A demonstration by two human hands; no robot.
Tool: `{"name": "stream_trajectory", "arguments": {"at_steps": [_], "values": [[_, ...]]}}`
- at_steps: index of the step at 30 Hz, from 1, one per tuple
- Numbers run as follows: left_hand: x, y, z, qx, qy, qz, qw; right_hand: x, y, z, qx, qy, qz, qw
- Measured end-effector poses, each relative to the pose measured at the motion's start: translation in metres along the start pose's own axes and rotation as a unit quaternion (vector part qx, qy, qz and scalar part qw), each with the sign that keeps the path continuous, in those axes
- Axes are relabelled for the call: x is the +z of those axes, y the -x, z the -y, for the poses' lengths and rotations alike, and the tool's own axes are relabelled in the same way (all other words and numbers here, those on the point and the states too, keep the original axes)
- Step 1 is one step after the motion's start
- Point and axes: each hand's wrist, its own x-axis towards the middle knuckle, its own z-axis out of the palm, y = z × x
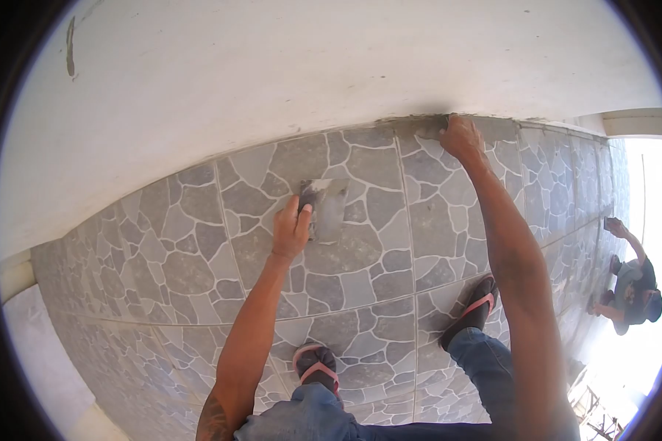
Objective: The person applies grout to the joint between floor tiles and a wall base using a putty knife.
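Observation:
My left hand [293, 231] is closed on the handle of a flat rectangular plastering trowel [332, 209], whose grey-smeared plate is held over the stone-patterned tiles [357, 257]. Out at the foot of the white wall, my right hand [462, 137] is closed, its fingers at the corner where wall and floor meet. What it grips, if anything, is blurred and cannot be made out. Wet grey mortar [499, 129] lies along that joint on both sides of the fingers.
The white wall [221, 81] curves across the top and has a dark smear at upper left. My feet in pink-strapped sandals [317, 365] stand on the tiles. At far right another person [632, 290] crouches, one hand holding a dark tool to the floor.

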Motion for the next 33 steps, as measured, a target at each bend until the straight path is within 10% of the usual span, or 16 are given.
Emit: {"name": "stream_trajectory", "arguments": {"at_steps": [16,27,33], "values": [[-0.011,0.049,-0.033,-0.127,0.155,-0.066,0.977,0.041,0.06,0.204,-0.189,-0.09,-0.048,0.977],[-0.039,0.076,-0.03,-0.157,0.154,-0.076,0.973,0.004,0.093,0.258,-0.207,-0.275,0.086,0.935],[-0.055,0.084,-0.026,-0.267,0.294,-0.123,0.91,-0.02,0.12,0.17,-0.067,-0.588,0.249,0.767]]}}
